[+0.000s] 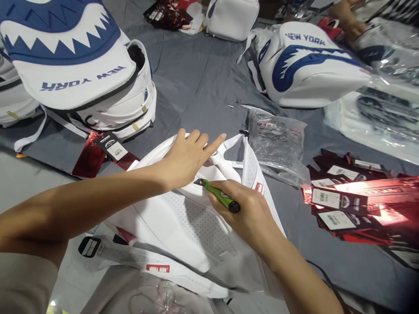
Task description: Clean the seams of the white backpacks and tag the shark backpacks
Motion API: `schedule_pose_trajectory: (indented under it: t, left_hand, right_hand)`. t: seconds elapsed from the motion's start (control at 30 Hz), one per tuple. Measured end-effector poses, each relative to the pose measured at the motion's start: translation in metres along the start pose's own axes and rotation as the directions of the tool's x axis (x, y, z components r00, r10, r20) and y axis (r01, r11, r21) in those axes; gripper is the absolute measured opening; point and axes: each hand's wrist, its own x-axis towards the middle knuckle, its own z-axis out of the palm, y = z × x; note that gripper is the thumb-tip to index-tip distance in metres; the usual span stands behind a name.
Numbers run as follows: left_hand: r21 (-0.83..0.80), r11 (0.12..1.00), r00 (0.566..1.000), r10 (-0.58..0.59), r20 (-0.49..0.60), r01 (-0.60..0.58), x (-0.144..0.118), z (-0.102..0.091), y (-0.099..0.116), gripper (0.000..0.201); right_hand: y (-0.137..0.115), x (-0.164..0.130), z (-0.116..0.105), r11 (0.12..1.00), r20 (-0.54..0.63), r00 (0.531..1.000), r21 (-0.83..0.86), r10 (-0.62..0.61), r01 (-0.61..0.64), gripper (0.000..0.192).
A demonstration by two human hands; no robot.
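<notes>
A white backpack (199,220) lies with its dotted mesh back panel and straps facing up. My left hand (186,159) rests over its upper edge, fingers spread and index finger stretched out. In my right hand (244,207) is a green pen-like tool (221,195) with a black rear end. Its dark narrow tip touches or nearly touches the white fabric just below my left hand; I cannot tell exactly what kind of tool it is. One strap (157,267) with a red label and a black buckle (89,247) hangs toward me.
Shark-mouth backpacks stand at left (75,83) and upper right (310,65). Red foil packets with tags (343,200) pile at right, near a clear plastic bag (278,141). A tagged red packet (90,157) lies at left. Another person's hand (348,19) shows at top right.
</notes>
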Motion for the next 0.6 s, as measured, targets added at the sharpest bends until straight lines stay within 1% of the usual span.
schedule_pose_trajectory:
  t: [0.17,0.37,0.5,0.6]
  left_hand:
    - [-0.023,1.000,1.000,-0.006,-0.013,0.006,-0.0010,0.0018,0.0002,0.095]
    - [-0.025,1.000,0.999,0.002,-0.038,-0.003,-0.0005,0.0048,-0.0001,0.097]
    - [-0.031,0.999,1.000,-0.005,-0.027,0.004,-0.0006,0.0040,-0.0001,0.094]
    - [-0.018,1.000,1.000,-0.005,-0.010,0.005,-0.0008,0.0032,-0.0001,0.097]
  right_hand:
    - [0.0018,0.0032,-0.0033,1.000,0.050,0.999,0.013,0.001,-0.002,0.018]
    - [0.0003,0.0066,-0.0005,0.997,0.028,1.000,0.076,0.008,-0.010,0.016]
    - [0.0001,0.0079,-0.0009,0.998,0.052,0.998,0.049,0.028,-0.031,0.016]
    - [0.0011,0.0076,-0.0012,0.994,0.035,0.999,0.108,0.014,-0.018,0.015]
